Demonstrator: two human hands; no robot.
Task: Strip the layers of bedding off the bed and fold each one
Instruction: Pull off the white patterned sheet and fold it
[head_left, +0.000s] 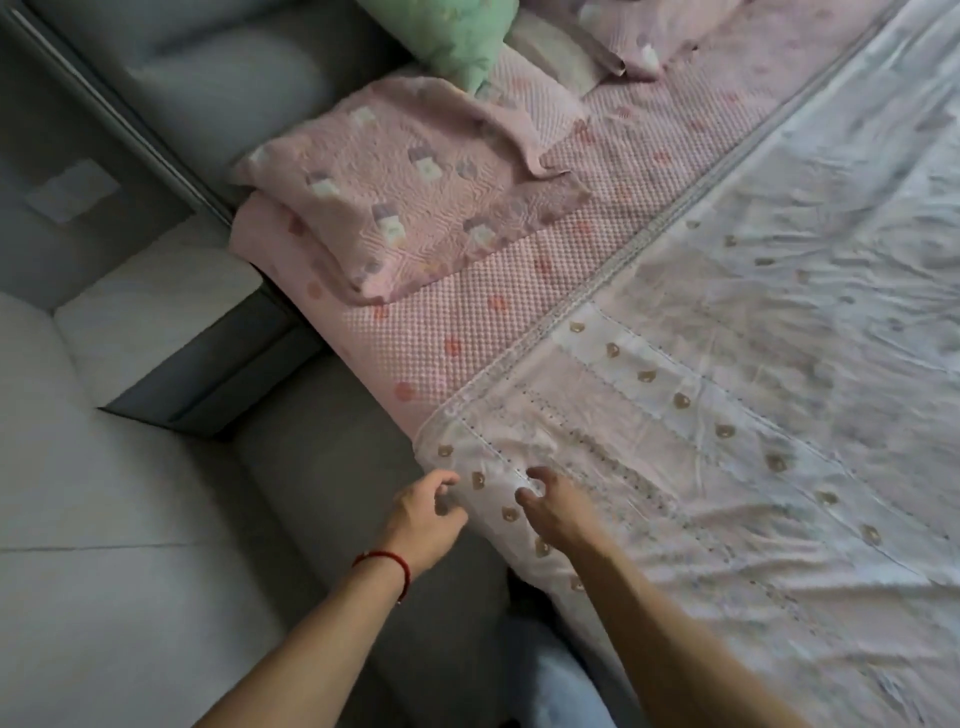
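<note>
A white sheet (753, 374) with small brown bear prints and a lace edge lies spread over the bed. Under it shows a pink textured bed cover (467, 291) with red dots. My left hand (423, 512), with a red string at the wrist, hovers at the sheet's near corner, fingers curled and apart, holding nothing. My right hand (553, 501) rests on that corner with curled fingertips pressing into the fabric; a firm pinch cannot be made out. A folded pink quilt (395, 208) lies at the bed's left edge.
A green pillow (457, 36) and pink pillows (639, 31) sit at the head of the bed. A dark bedside unit (223, 374) stands beside the bed on the pale tiled floor (104, 519). My legs show below, against the bed's side.
</note>
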